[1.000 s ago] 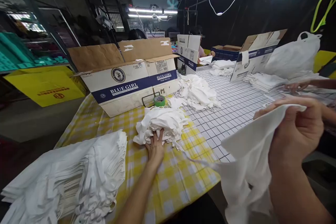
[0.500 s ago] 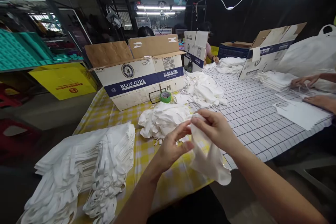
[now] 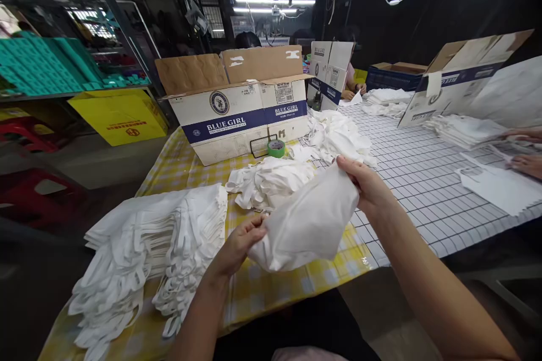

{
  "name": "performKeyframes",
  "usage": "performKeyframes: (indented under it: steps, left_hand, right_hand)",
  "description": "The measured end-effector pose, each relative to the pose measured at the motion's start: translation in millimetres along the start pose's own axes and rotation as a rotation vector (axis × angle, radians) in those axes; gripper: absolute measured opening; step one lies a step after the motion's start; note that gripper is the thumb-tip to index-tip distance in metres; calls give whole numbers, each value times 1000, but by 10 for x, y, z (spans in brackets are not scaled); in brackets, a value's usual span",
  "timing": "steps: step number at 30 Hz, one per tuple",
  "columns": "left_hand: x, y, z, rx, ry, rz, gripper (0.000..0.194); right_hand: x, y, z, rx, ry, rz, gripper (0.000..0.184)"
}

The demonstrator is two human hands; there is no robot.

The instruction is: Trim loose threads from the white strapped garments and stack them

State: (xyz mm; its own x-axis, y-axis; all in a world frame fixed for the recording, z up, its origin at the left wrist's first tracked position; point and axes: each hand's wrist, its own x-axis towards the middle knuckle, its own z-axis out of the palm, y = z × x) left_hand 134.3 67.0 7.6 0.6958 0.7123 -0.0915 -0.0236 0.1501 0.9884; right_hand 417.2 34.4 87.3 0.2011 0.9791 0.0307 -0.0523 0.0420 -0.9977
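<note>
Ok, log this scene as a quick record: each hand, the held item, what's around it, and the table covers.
Left hand: grips white cloth
Right hand: grips its other end
Held item: white cloth, spread between both hands
Beyond it: loose white pile, green tape roll, BLUE GIRL carton
Left side: layered white stack
Covers: yellow check, white grid

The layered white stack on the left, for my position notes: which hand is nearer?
Left. The left hand is just right of the white stack; the right hand is farther right, across the held cloth.
</note>
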Motion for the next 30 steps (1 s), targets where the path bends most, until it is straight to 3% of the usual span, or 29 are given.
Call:
performKeyframes:
  steps: [2,5,8,10,13,15,18,20,23,25,28,30]
  left_hand:
    - [27,-98,-79,53,32,-50,28]
    - [161,-394,-224,426,200,-97,27]
    - [265,-716,-382,676,384,-107,18]
    - [275,-829,-470,685,404,-126,16]
    - [241,-803,-553,668,380,-140,20]
    - [230,-721,-578,644,355,-141,25]
    - [268,-640,-579,639,397,-130,28]
    - [302,-651,-538,681,507,-107,21]
    - [268,-739,-362,795,673,-66,19]
    - [163,-819,-168,944,702,-112,23]
    - [-42,-948,137,1167,595,-332,35]
    - [-136,-1023,273,1196,486,-429,38]
  right_hand:
    - [172,303,-117,-260,126,8,35]
    - [306,888,-208,-588,151,122,27]
    - [240,1408,-178,-744,150,194,12]
    - [141,1608,-115,-845,187,165,11]
    - [7,1682,11,-950,265,65,28]
    - [-67,1651,118,-1022,216,-60,30]
    - [-177,1614,308,-1126,-182,-276,22]
    - [-250,1625,419,-1186,-422,-317,17]
    - [-336,1676,484,-1257,-501,-278,24]
    - [-377,1716,454,-1266,-507,-246,26]
    - [-418,1778,366,-1278,-501,-202,15]
    - [-432,1806,324,-1279,-488,-180,16]
